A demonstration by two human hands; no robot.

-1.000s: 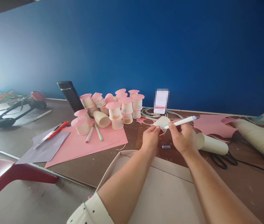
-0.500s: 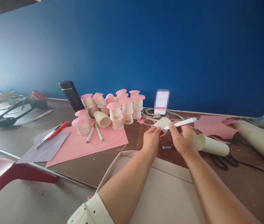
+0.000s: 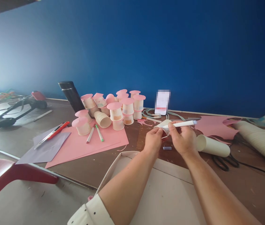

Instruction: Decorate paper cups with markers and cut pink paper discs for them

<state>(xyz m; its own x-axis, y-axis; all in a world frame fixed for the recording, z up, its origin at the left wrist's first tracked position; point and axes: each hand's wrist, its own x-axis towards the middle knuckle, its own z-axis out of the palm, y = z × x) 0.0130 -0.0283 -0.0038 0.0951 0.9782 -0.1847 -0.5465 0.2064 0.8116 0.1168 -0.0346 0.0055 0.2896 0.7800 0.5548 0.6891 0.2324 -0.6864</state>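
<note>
My left hand [image 3: 154,138] grips a small white paper cup [image 3: 164,124] by its near side, fingers closed on it. A white marker pen [image 3: 183,123] is pinched in my right hand [image 3: 184,137], its tip at the cup's wall. My fingers hide part of the cup. Below the hands lies a small blue-grey marker cap [image 3: 167,148] on the brown table [image 3: 144,137]. A stack of white paper cups [image 3: 216,147] rests on its side close to my right wrist.
Pink-topped paper cups [image 3: 115,111] stand in a group by a black flask [image 3: 72,97]. Left are pink sheets [image 3: 83,150], a red utility knife [image 3: 54,132] and two markers [image 3: 99,133]. Cut pink paper [image 3: 214,126] and a long cup stack [image 3: 259,140] lie right; a phone [image 3: 162,101] leans behind.
The cup has tilted slightly and shifted a little to the right. The marker's back end has dropped slightly and moved left with my right hand; both hands keep their hold.
</note>
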